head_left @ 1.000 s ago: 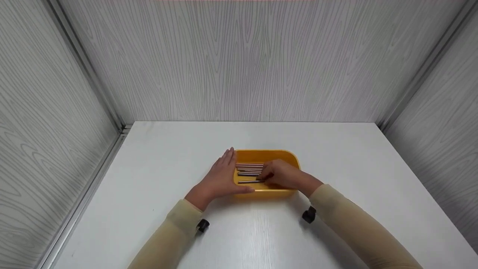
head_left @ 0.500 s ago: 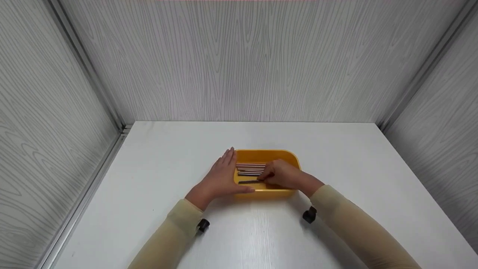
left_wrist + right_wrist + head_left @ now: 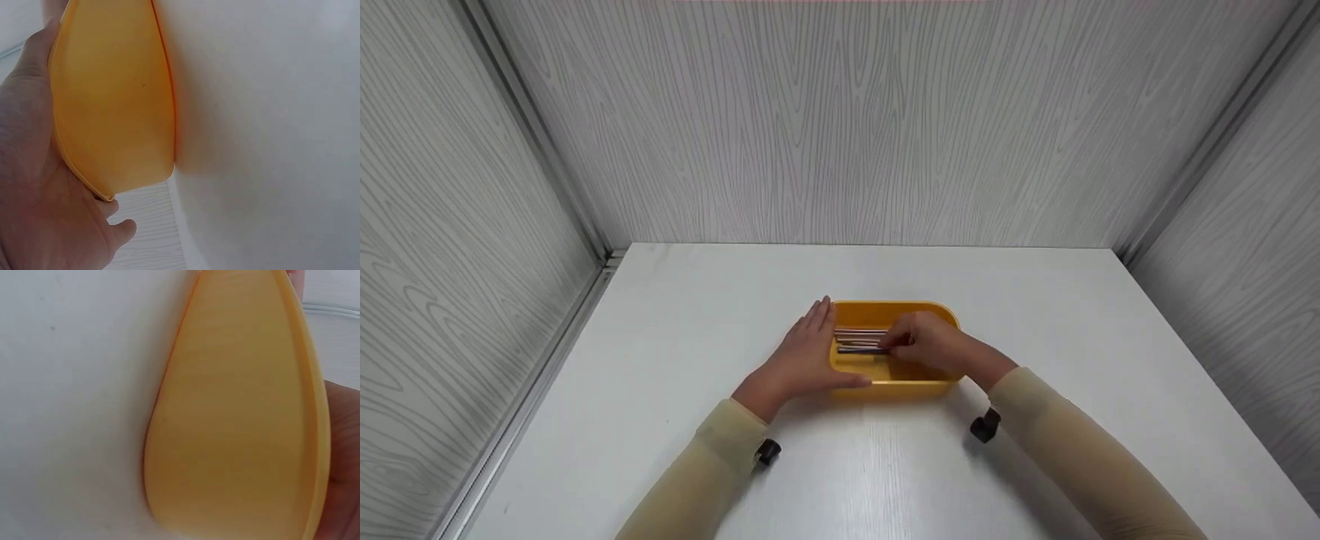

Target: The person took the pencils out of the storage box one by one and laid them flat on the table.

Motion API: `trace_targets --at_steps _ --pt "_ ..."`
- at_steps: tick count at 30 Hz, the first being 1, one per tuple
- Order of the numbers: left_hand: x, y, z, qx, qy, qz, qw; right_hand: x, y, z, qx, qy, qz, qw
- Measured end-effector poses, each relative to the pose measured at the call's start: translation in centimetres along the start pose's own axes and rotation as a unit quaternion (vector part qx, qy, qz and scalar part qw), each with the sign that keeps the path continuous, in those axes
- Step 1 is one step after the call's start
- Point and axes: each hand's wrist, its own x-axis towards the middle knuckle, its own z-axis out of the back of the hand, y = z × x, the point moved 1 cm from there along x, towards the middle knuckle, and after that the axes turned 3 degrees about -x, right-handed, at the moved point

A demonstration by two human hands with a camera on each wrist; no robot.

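Note:
A yellow plastic bin (image 3: 885, 389) sits on the table with several thin, shiny rods (image 3: 859, 339) lying side by side in it. My left hand (image 3: 802, 356) rests on the bin's left end, fingers fairly straight and thumb along the front rim. In the left wrist view the left hand (image 3: 42, 185) lies against the rim of the bin (image 3: 115, 101). Inside the bin, my right hand (image 3: 930, 341) has its fingers curled and pinches the right end of a dark thin rod (image 3: 855, 351) beside the others. The bin wall hides the right fingertips in the right wrist view.
The white table (image 3: 885, 480) extends around the bin. Grey wood-grain panels (image 3: 840, 127) rise behind it and at both sides. A small black camera (image 3: 767, 452) is at the left wrist, another black camera (image 3: 985, 425) at the right.
The dark rod that lay apart near the bin's front has moved back, up against the others, with my right hand. My left hand stays in place.

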Motion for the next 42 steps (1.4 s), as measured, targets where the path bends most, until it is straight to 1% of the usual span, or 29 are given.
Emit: trace_targets --at_steps 5,7,8,10,13,17,20,26,31,37,42 --pt "-0.1 -0.1 0.1 0.000 -0.001 -0.007 1.0000 -0.2 0.0 0.8 -0.004 -0.006 0.033 0.999" --pt "-0.1 -0.1 0.1 0.000 0.000 -0.008 1.0000 -0.4 -0.1 1.2 -0.002 -0.006 0.044 0.999" --pt "-0.1 -0.1 0.1 0.001 0.000 -0.007 1.0000 -0.5 -0.1 1.4 -0.002 -0.006 0.043 0.999" --pt "-0.1 -0.1 0.1 0.004 -0.002 -0.007 1.0000 -0.7 -0.2 2.0 0.005 -0.005 0.035 0.999" --pt "-0.1 -0.1 0.1 0.001 -0.002 -0.006 1.0000 -1.2 -0.2 3.0 0.015 -0.002 0.012 1.000" --pt "-0.1 0.0 0.1 -0.003 -0.002 -0.004 1.0000 -2.0 -0.5 4.5 0.026 -0.008 -0.007 1.000" --pt "-0.1 0.0 0.1 -0.001 0.000 -0.003 1.0000 -2.7 -1.0 5.6 0.030 -0.017 -0.006 0.999" --pt "0.0 0.1 -0.1 0.001 -0.002 -0.001 1.0000 -4.3 -2.3 7.8 0.013 -0.042 -0.002 0.999" --pt "0.1 0.0 -0.2 0.005 -0.004 -0.002 1.0000 -5.7 -3.5 9.2 0.007 -0.064 -0.006 0.998" --pt "-0.1 -0.1 0.1 0.002 -0.006 -0.012 0.9999 -6.9 -5.1 10.7 -0.001 -0.089 -0.026 0.996" --pt "-0.1 -0.1 0.1 0.005 -0.003 -0.009 0.9999 -7.7 -6.6 11.7 -0.005 -0.104 -0.043 0.994"
